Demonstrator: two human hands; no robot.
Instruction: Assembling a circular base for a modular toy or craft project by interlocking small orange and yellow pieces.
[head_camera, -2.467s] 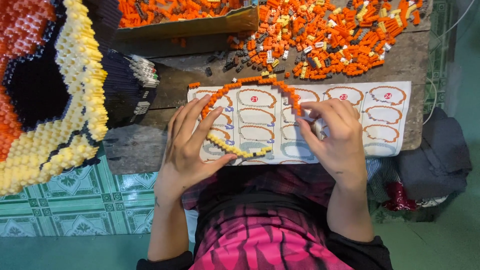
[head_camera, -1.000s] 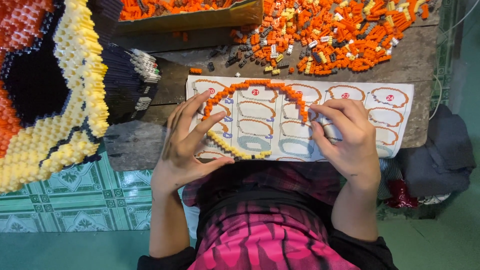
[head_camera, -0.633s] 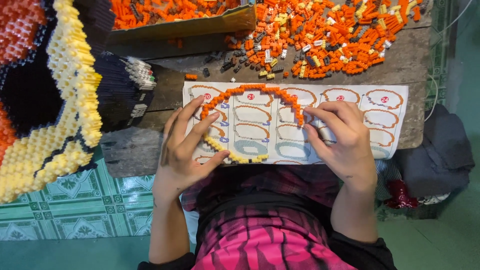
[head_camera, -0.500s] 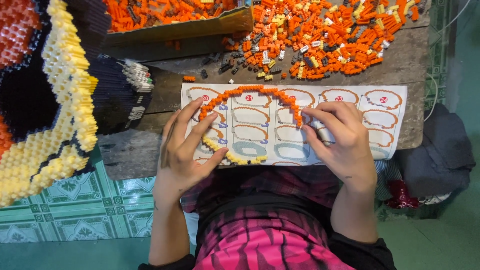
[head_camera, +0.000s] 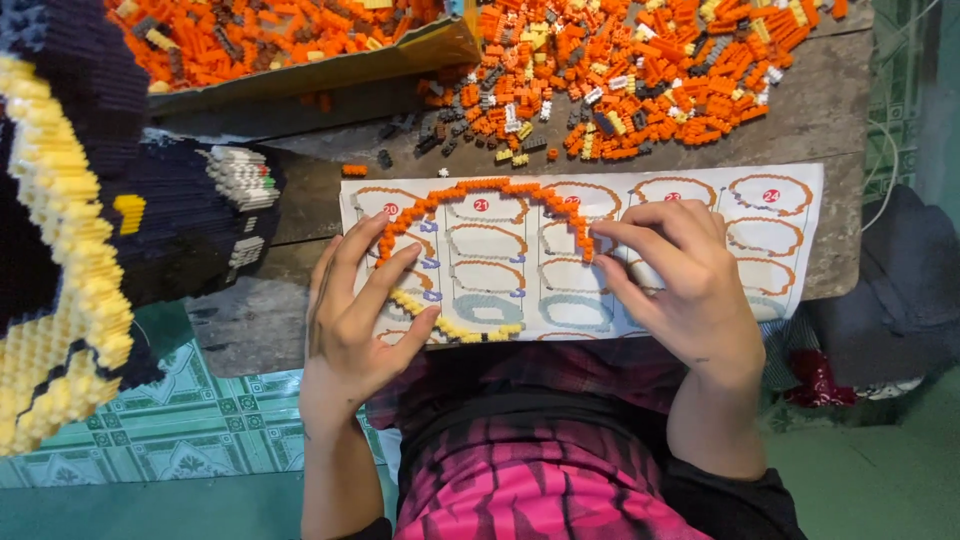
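Note:
A curved ring of tiny bricks (head_camera: 480, 190), orange along the top and yellow along the bottom left, lies on a white instruction sheet (head_camera: 780, 230) on a wooden table. My left hand (head_camera: 360, 310) rests flat on the ring's left side, fingers spread over the orange and yellow bricks. My right hand (head_camera: 680, 280) pinches the orange arc's right end with thumb and fingertips; whether it holds a loose piece is hidden.
A heap of loose orange, yellow and dark bricks (head_camera: 640, 60) covers the far table. A cardboard tray of orange bricks (head_camera: 290, 40) stands at the far left. A large yellow and dark brick-built model (head_camera: 70, 240) fills the left. Dark cloth (head_camera: 900, 290) lies at the right.
My right hand has shifted a little left along the orange arc's end. The left hand stays pressed on the ring's left side. The camera moved slightly.

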